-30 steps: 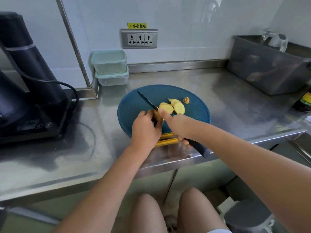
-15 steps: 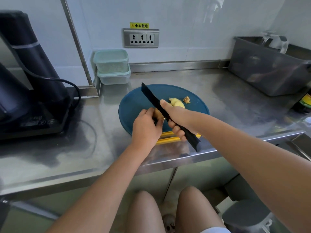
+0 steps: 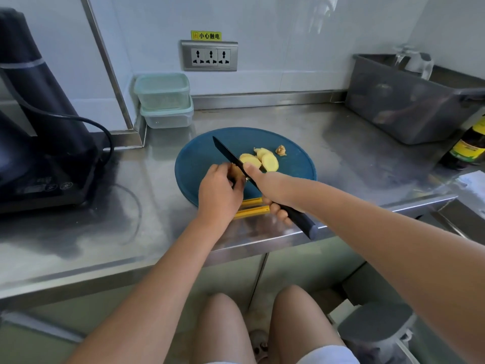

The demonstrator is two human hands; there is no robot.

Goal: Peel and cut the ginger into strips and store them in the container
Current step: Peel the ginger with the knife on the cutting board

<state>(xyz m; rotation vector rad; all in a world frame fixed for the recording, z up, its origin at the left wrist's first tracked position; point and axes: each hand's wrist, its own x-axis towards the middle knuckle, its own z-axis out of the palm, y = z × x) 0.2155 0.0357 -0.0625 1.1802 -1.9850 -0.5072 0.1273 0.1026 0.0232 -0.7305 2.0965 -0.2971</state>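
L hand [image 3: 219, 190]: fingers curled over a ginger chunk [image 3: 236, 172], pinning it to the near part of the board; most of the chunk is hidden under the fingers
R hand [image 3: 267, 187]: wrapped round the knife handle, one fingertip stretched fwd along the top of the blade
Knife [image 3: 230, 155]: black blade, tip pointing away & left, edge down right beside the L fingertips at the chunk; handle end sticks out past the counter's front edge
Ginger slices [image 3: 265, 160]: pale yellow ovals, overlapping in a small heap just right of the blade, mid-board
Ginger scrap [image 3: 281, 150]: small knobbly brown bit, just beyond the slices, apart from them
Cutting board [image 3: 196, 158]: round, dark blue, flat on the steel counter [image 3: 341, 158]
Yellow object [image 3: 252, 209]: two parallel bars at the board's near rim, btwn the wrists; can't tell what it is
Containers [image 3: 164, 101]: two clear tubs w/ pale green lids, stacked in the back corner, lids on, well apart from the ginger
Wall socket [image 3: 209, 56]: triple, yellow warning label above
Grey bin [image 3: 409, 109]: back right on the counter
Bottle [image 3: 469, 148]: dark, yellow label, right edge
Black appliance [image 3: 39, 143]: far left, cord looping beside it
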